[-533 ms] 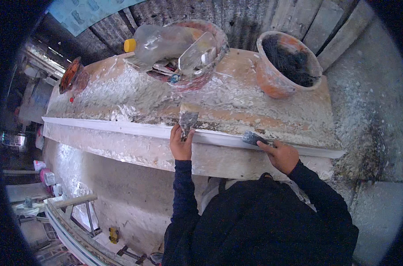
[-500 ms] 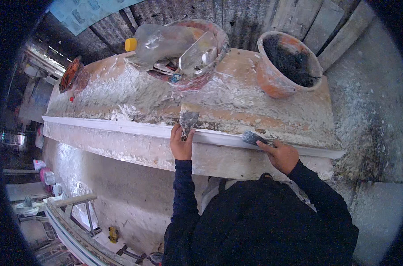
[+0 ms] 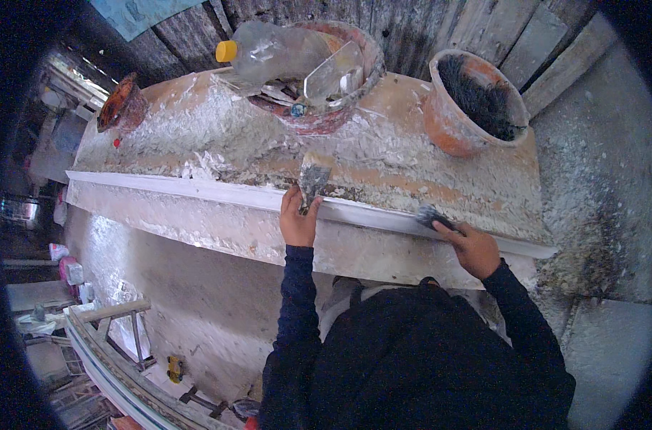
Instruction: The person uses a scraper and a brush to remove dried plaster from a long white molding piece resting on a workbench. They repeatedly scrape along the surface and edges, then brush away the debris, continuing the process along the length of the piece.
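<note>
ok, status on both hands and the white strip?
Left hand gripping smeared scraper. Right hand gripping dark tool at white strip. Orange bucket stands back from strip.

Tool handle [image 3: 445,225] part-hidden by right grip [image 3: 478,252]

On the bench [image 3: 397,168], a strip [image 3: 197,188] runs along the front edge; behind it sit, left to right, a bowl [image 3: 129,111], a basin [image 3: 315,123] with a bottle [image 3: 275,54] on top, and a pot [image 3: 451,129].
</note>
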{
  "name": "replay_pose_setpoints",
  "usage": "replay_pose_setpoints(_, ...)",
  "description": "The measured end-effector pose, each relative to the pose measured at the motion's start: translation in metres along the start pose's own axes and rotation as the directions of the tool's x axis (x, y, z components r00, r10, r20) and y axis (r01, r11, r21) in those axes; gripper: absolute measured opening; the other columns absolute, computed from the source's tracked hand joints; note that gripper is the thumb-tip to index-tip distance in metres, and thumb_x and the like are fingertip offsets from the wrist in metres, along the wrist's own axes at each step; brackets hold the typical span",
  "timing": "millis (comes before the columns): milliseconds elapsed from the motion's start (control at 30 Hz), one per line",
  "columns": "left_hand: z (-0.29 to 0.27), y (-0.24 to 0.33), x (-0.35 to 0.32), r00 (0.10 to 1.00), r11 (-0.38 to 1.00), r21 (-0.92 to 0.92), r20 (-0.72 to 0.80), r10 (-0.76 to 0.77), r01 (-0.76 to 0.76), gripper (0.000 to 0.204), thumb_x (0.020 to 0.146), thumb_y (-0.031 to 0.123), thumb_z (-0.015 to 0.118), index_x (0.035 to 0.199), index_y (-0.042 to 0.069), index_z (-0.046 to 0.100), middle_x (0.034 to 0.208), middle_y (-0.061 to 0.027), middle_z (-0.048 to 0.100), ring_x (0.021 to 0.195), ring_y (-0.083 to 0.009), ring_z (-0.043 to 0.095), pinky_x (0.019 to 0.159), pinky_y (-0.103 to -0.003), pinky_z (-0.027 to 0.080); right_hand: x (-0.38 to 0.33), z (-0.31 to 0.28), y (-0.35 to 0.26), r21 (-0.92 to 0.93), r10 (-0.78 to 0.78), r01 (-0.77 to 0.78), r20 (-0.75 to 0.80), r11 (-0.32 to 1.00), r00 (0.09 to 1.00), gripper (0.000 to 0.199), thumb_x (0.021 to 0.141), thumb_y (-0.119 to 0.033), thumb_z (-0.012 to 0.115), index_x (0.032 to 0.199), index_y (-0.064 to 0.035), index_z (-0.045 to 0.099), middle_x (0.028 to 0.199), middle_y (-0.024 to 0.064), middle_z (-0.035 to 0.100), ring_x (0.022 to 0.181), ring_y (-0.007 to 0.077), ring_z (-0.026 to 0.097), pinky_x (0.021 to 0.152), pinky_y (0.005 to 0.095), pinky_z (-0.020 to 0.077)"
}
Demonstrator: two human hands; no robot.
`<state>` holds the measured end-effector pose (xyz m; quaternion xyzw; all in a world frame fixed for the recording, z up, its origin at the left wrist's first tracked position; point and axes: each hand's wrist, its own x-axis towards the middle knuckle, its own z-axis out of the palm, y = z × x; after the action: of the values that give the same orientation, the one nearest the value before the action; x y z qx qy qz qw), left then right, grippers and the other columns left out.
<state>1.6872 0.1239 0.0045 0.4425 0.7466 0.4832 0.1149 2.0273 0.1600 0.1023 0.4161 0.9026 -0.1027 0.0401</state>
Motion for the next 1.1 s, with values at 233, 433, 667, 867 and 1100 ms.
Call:
replay_pose_setpoints(233,0.003,-0.009,-0.001,1.0,0.991,-0.133,-0.014,0.015,-0.017,0.038,0.071,0.017,0.073,0.099,-0.005,0.06,0.111,-0.0158,0.055,0.103,-0.0275,0.054,0.088,-0.032,0.042,-0.007,0.006,0.003,-0.041,0.043,-0.039,0.101,0.998,0.994,0.059,0.079,-0.01,0.05,0.13,-0.0365,0.038,0.094,0.012,0.055,0.066,0.0316,0.059,0.051,0.0399,0.0499)
replay_pose_setpoints(433,0.004,-0.01,0.001,0.994,0.989,-0.105,-0.042,0.096,-0.1,0.038,0.071,0.016,0.073,0.099,-0.005,0.06,0.11,-0.0151,0.055,0.101,-0.0257,0.055,0.086,-0.031,0.043,0.013,0.017,-0.005,-0.042,-0.044,0.044,0.008,0.998,0.999,0.058,0.079,-0.01,0.049,0.129,-0.0369,0.039,0.094,0.014,0.056,0.066,0.0323,0.06,0.049,0.0405,0.0493)
replay_pose_setpoints(667,0.004,-0.01,0.0,0.999,0.995,-0.1,-0.029,0.021,-0.024,0.04,0.071,0.016,0.073,0.099,-0.008,0.059,0.109,-0.0154,0.055,0.1,-0.0255,0.055,0.086,-0.031,0.042,0.004,0.007,-0.009,-0.051,0.031,-0.026,0.096,0.998,0.995,0.057,0.079,-0.01,0.048,0.129,-0.0376,0.039,0.089,0.013,0.057,0.065,0.0316,0.059,0.051,0.042,0.0491)
replay_pose_setpoints(867,0.0,0.002,0.001,0.998,0.997,-0.037,-0.012,0.061,-0.061,0.04,0.071,0.018,0.073,0.098,-0.008,0.059,0.109,-0.0141,0.056,0.099,-0.0255,0.056,0.085,-0.03,0.043,0.021,0.021,-0.023,-0.018,-0.04,0.04,0.0,0.999,0.999,0.06,0.077,-0.008,0.05,0.128,-0.0376,0.039,0.088,0.0112,0.057,0.061,0.0311,0.059,0.049,0.041,0.0485)
replay_pose_setpoints(1100,-0.001,-0.004,0.001,0.999,0.999,-0.034,-0.003,0.034,-0.034,0.039,0.071,0.019,0.073,0.097,-0.005,0.06,0.109,-0.0135,0.055,0.097,-0.0263,0.057,0.083,-0.03,0.045,0.038,0.014,-0.042,0.041,-0.021,0.02,0.044,0.999,0.999,0.061,0.075,-0.009,0.051,0.127,-0.038,0.041,0.094,0.0104,0.057,0.065,0.0314,0.059,0.053,0.04,0.0497)
